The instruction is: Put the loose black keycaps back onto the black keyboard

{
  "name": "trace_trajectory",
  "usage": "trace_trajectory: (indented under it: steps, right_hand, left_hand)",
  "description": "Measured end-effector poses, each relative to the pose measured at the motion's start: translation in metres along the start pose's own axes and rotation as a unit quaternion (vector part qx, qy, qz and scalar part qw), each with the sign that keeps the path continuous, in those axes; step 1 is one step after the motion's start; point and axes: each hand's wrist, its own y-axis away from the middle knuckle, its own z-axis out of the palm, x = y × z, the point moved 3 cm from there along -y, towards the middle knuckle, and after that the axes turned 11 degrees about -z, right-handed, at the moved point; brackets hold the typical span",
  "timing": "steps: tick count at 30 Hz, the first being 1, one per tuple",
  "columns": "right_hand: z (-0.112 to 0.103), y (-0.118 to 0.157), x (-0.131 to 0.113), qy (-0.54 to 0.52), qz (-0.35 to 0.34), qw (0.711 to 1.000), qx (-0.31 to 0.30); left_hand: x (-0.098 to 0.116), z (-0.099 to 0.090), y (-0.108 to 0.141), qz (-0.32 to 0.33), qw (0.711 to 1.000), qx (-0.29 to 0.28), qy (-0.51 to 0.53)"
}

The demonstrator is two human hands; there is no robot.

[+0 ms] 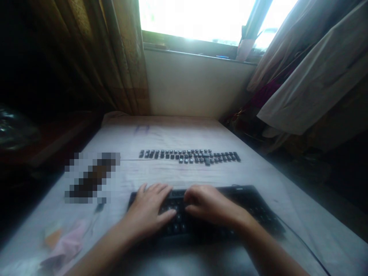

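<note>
A black computer keyboard point(255, 209) lies in front of me, its middle partly covered by my hands. My left hand point(152, 205) rests over the keyboard's left part, fingers stretched out and thumb apart. Close beside it, my right hand point(208, 203) is curled with its fingers closed at the keyboard's middle; whatever its fingertips hold, if anything, is hidden. Beyond the keyboard, loose black keycaps point(207, 159) lie in long rows.
A white cloth point(172, 134) covers the surface. To the left are a blurred-out dark item point(93, 178), a small dark object point(100, 205) and a pink cloth point(70, 241). A cable point(301, 243) runs off right. Curtains point(126, 57) hang by the window point(195, 19).
</note>
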Motion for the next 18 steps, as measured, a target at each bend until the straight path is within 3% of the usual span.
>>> trace_trajectory:
  steps: [11,18]
  right_hand:
    - [0.008,-0.004,-0.001,0.044,-0.016,0.998,-0.030]
    - [0.011,-0.005,-0.006,0.099,-0.020,0.995,-0.022]
  left_hand:
    - [-0.001,0.003,0.001,-0.001,1.000,0.002,-0.010]
    - [0.007,0.014,0.004,0.037,0.995,0.094,-0.013]
